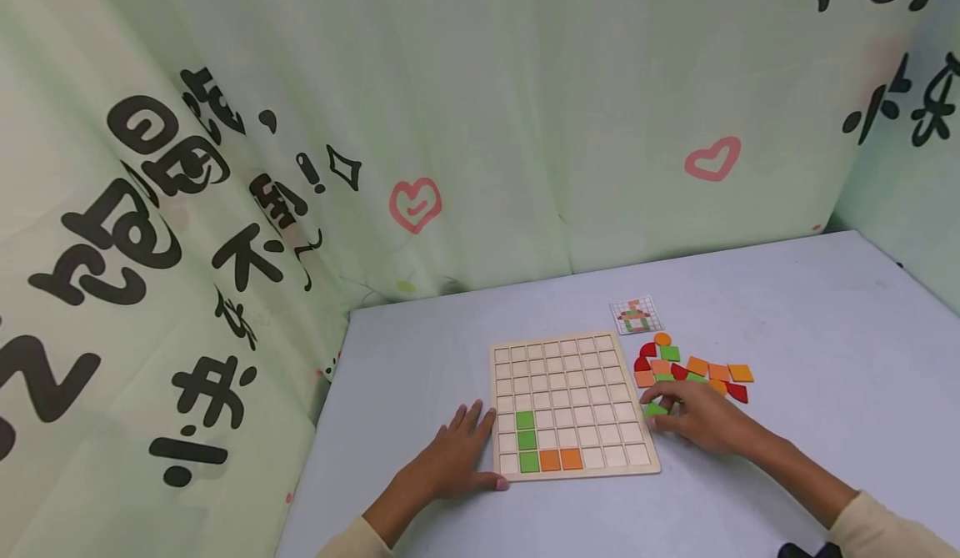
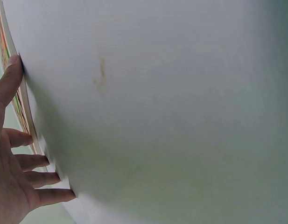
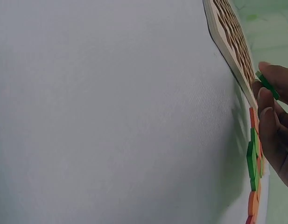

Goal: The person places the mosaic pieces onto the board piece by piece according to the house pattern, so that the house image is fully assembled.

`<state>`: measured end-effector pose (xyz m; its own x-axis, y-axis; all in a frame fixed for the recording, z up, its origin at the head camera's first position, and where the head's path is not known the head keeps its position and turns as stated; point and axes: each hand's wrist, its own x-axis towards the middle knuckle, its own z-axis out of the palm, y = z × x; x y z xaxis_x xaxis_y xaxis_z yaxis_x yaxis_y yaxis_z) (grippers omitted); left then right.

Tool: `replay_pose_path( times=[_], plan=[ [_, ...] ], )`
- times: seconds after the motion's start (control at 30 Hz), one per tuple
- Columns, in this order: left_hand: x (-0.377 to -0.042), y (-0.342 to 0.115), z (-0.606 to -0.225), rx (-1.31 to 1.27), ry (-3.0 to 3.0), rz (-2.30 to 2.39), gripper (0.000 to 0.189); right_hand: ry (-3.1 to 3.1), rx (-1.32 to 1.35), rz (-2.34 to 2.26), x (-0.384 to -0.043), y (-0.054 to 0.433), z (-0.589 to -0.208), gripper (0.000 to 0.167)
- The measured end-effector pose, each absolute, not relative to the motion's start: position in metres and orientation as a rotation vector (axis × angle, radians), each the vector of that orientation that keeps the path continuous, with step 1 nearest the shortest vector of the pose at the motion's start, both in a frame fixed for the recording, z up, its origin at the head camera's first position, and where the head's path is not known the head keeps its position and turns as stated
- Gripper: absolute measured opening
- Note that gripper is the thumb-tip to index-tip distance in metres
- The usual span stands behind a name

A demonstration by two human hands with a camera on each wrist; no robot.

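Note:
A wooden grid board [image 1: 570, 364] lies on the table, with a column of green square tiles [image 1: 527, 440] at its lower left and two orange square tiles [image 1: 561, 459] along the bottom row. My left hand [image 1: 459, 456] rests at the board's left edge, fingers spread and straight, thumb at the lower left corner. Just off the board's right edge, my right hand [image 1: 693, 414] pinches a green tile [image 3: 268, 86] between thumb and fingers. Behind that hand lies a loose pile of red, orange and green tiles [image 1: 697, 366], partly hidden by it.
A small pattern card [image 1: 637, 314] with a coloured figure on a grid lies beyond the pile. The white table [image 1: 810, 324] meets a pale green curtain [image 1: 525, 124] at the back. A dark object [image 1: 810, 550] shows at the bottom edge near the right sleeve.

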<state>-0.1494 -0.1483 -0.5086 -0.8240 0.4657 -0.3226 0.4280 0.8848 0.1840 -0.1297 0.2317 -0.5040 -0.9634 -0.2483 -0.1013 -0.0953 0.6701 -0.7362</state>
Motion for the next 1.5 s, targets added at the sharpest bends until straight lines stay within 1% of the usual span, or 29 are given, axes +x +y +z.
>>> replay_pose_path(
  times=[0.33,0.47,0.77,1.03,1.2,1.5],
  plan=[
    [-0.149,-0.148,-0.509,0.67,2.685,0.14,0.104,2.462,-0.379,-1.368,-0.133,0.227,-0.501,0.037],
    [-0.149,-0.148,-0.51,0.671,2.687,0.132,0.104,2.349,-0.431,-1.425,-0.133,0.225,-0.503,0.035],
    [-0.149,-0.148,-0.509,0.676,2.692,0.108,0.104,2.206,-0.485,-1.392,-0.133,0.217,-0.5,0.034],
    [-0.149,-0.149,-0.508,0.681,2.689,0.109,0.104,2.207,-0.574,-1.362,-0.132,0.208,-0.505,0.03],
    [-0.15,-0.148,-0.509,0.68,2.69,0.112,0.105,2.283,-0.59,-1.34,-0.131,0.198,-0.506,0.027],
    [-0.15,-0.148,-0.509,0.663,2.685,0.129,0.105,2.356,-0.579,-1.347,-0.128,0.18,-0.508,0.026]
  ],
)
